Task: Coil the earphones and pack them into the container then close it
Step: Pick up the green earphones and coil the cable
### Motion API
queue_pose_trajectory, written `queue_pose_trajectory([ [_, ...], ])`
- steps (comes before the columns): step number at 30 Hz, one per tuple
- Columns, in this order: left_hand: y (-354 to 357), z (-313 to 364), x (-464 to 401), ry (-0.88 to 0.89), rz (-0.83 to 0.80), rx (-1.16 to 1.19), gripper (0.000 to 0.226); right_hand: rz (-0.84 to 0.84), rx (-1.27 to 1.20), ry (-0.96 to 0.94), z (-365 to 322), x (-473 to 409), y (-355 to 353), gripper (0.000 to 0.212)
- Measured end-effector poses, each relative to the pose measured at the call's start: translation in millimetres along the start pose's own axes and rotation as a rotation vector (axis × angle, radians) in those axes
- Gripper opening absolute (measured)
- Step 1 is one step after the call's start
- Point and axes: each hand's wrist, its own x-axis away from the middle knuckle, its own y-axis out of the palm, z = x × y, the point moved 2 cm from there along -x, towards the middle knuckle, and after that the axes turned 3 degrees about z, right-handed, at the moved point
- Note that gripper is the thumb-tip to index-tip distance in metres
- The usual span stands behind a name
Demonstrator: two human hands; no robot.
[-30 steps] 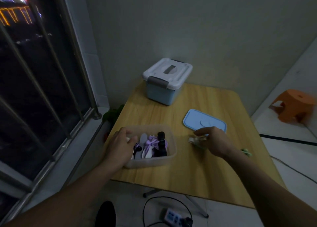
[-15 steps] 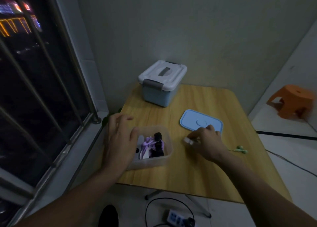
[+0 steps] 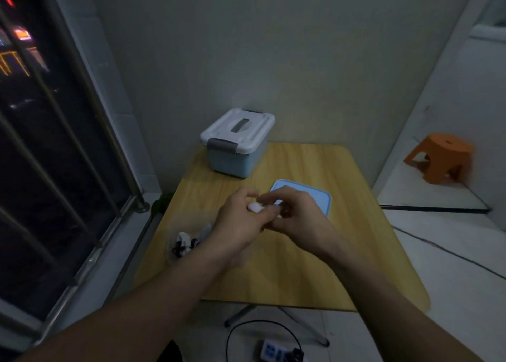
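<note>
My left hand [image 3: 241, 222] and my right hand [image 3: 295, 219] meet above the middle of the wooden table [image 3: 301, 274]. Between their fingers they pinch a small whitish earphone piece [image 3: 256, 207]; its cord is hidden by the hands. The clear container [image 3: 175, 249] sits near the table's left edge, partly covered by my left forearm, with coiled earphones [image 3: 183, 242] inside. Its light blue lid [image 3: 315, 197] lies flat behind my right hand.
A blue storage box [image 3: 235, 149] with a white latched lid stands at the table's back left. A barred window is on the left. An orange stool [image 3: 440, 156] stands on the floor to the right. A power strip [image 3: 276, 352] and cables lie under the table.
My left hand left the container and rose to the table's middle. My right hand lifted the earphone off the table and joined it. The view tilted up.
</note>
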Motion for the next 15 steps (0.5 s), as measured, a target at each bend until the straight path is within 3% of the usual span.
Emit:
queue_pose_trajectory([
  [3,-1,5,2,-0.057,0.011,0.123,0.035,0.017,-0.107,0.013,-5,5,1,0.036],
  [8,-8,21,13,-0.041,0.039,0.184,0.036,0.046,-0.265,0.124,-3,17,-8,0.069],
  [11,-12,31,20,0.001,0.017,0.212,0.034,0.058,-0.362,0.182,-7,26,-18,0.063],
  [15,-16,42,29,0.05,-0.006,0.22,0.03,0.067,-0.448,0.176,-15,35,-30,0.034],
])
